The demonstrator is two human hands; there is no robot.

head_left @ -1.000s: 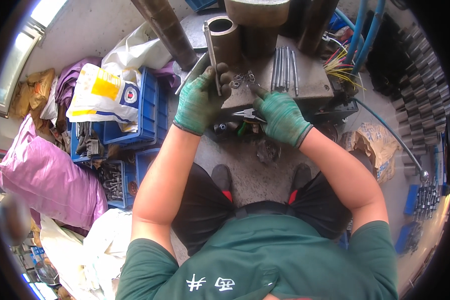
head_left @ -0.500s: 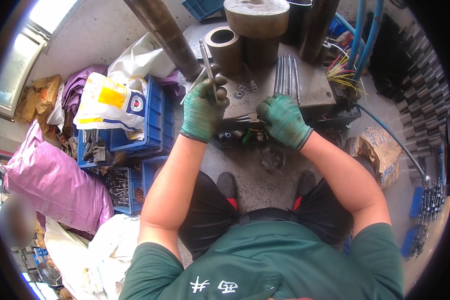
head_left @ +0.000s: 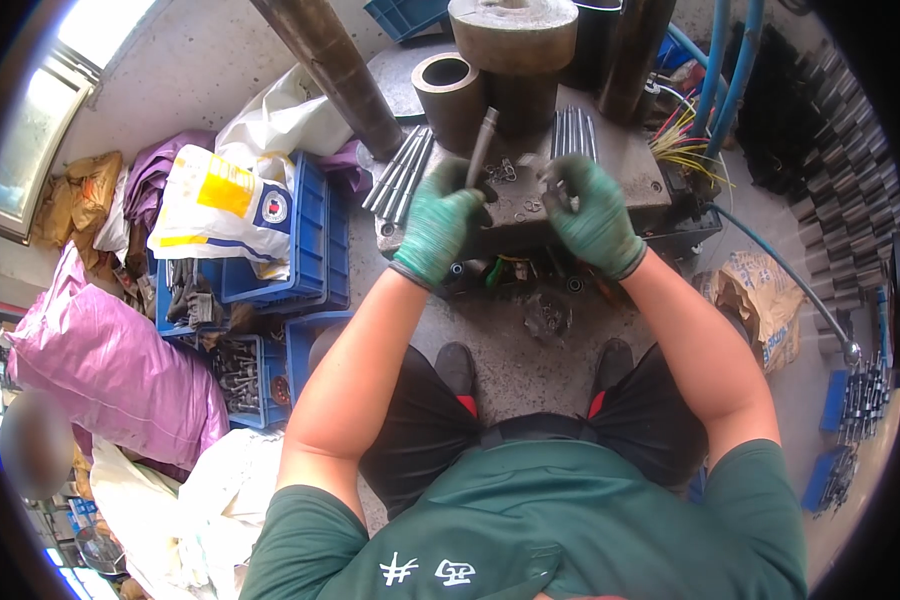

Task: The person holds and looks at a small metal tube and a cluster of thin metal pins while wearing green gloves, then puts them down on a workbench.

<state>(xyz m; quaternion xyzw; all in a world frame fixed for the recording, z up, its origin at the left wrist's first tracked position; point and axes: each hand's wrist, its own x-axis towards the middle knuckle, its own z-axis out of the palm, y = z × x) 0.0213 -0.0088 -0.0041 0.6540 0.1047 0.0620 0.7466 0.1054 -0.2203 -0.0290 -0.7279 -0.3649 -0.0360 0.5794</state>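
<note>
My left hand (head_left: 438, 225), in a green-coated glove, is closed around a metal rod (head_left: 484, 145) that stands up tilted above the metal block. My right hand (head_left: 600, 220), gloved alike, has its fingers curled together just in front of a row of rods (head_left: 573, 128). What it pinches, if anything, is blurred and too small to name. Beside my left hand, several more rods (head_left: 402, 176) lie side by side on the left of the block. Small metal rings (head_left: 502, 170) are scattered on the block between my hands.
A hollow metal cylinder (head_left: 444, 88) and a thick round ram (head_left: 515, 45) stand behind the block (head_left: 635, 180), between two steel columns (head_left: 332, 75). Stacked blue crates (head_left: 315, 235) are on the left. Blue hoses (head_left: 715, 80) and thin coloured wires (head_left: 685, 150) run at the right.
My left hand has come right and slightly nearer with the rod, uncovering the rods on the left. My right hand has moved right and slightly away from me, off the block's near edge.
</note>
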